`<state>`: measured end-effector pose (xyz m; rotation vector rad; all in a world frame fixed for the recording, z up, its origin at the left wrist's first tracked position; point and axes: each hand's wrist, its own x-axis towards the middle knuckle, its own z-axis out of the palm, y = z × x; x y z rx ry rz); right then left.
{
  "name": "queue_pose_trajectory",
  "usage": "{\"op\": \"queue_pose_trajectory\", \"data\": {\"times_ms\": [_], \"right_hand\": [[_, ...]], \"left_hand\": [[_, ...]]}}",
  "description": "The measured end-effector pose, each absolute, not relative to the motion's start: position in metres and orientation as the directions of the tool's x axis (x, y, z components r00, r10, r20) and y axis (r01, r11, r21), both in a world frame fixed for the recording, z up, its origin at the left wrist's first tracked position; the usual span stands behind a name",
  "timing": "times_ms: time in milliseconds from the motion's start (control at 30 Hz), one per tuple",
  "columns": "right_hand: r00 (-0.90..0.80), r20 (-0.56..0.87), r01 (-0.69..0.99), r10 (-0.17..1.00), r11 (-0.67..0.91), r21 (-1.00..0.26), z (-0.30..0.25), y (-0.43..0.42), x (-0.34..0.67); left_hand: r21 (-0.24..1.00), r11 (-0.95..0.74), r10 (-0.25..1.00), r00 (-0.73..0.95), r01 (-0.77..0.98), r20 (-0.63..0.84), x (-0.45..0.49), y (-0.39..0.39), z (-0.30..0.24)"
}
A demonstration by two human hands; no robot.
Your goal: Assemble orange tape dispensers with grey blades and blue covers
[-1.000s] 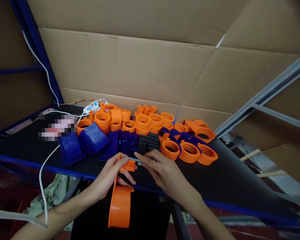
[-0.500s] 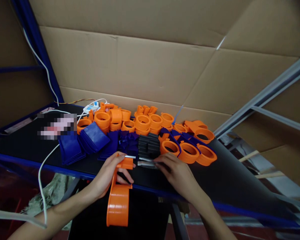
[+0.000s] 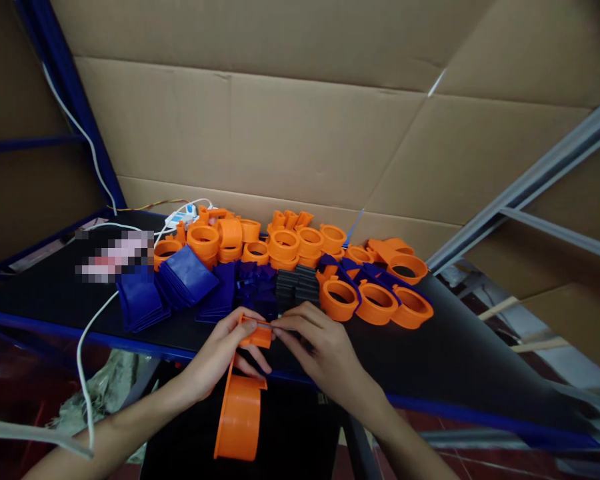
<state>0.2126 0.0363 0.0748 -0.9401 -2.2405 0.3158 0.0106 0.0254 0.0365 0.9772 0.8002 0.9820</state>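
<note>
Head view: I see left hand point(image 3: 230, 340) pinching flat upper end of orange holder point(image 3: 239, 419), ring end hanging past bench point(image 3: 430, 360) front edge, probably so ring hangs clear. Right hand point(image 3: 320, 337) fingers pinch thin strip point(image 3: 265, 325) along holder's top; grip looks chosen for fine control. Holder smooth, glossy, plastic-looking; strip narrow, stiff-looking. Blue sheets point(image 3: 189, 275), flat and shiny, stacked toward bench's left end; black ribbed pieces point(image 3: 297, 285) near front edge, perhaps for easy reach.

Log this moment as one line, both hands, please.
left hand: holds orange dispenser | right hand: pinches thin strip at dispenser's upper end | table: blue sheets, black strips beyond hands
</note>
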Motion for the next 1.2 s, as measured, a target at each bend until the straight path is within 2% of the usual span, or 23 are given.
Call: {"op": "queue_pose_trajectory", "data": {"times_ms": [200,333,567,667,767,867,1000,1200], "right_hand": [[-0.421,0.509,0.525,0.751,0.659,-0.538,0.065,0.042,0.199],[-0.386,0.437,0.549,0.812,0.583,-0.599,0.072,0.043,0.202],[-0.4,0.417,0.557,0.816,0.578,-0.596,0.073,0.043,0.199],[-0.388,0.467,0.638,0.794,0.597,-0.486,0.077,0.049,0.212],[-0.344,0.526,0.836,0.778,0.508,-0.204,0.082,0.061,0.234],[-0.424,0.468,0.881,0.775,0.473,0.014,0.08,0.073,0.251],[-0.519,0.378,0.846,0.767,0.524,0.098,0.071,0.084,0.257],[-0.552,0.349,0.826,0.757,0.553,0.108,0.068,0.088,0.255]], "left_hand": [[0.953,0.174,0.919,0.389,-0.247,-0.067,0.009,0.024,0.036],[0.953,0.187,0.875,0.482,-0.239,-0.051,0.005,0.026,0.034],[0.929,0.214,0.854,0.519,-0.301,-0.028,0.001,0.026,0.034],[0.895,0.244,0.874,0.484,-0.375,-0.036,0.001,0.028,0.036],[0.867,0.269,0.891,0.451,-0.419,-0.059,0.001,0.031,0.037],[0.862,0.286,0.889,0.451,-0.419,-0.075,0.001,0.033,0.038],[0.867,0.285,0.879,0.472,-0.41,-0.065,0.0,0.032,0.038],[0.866,0.277,0.896,0.438,-0.417,-0.076,0.001,0.032,0.037]]}}
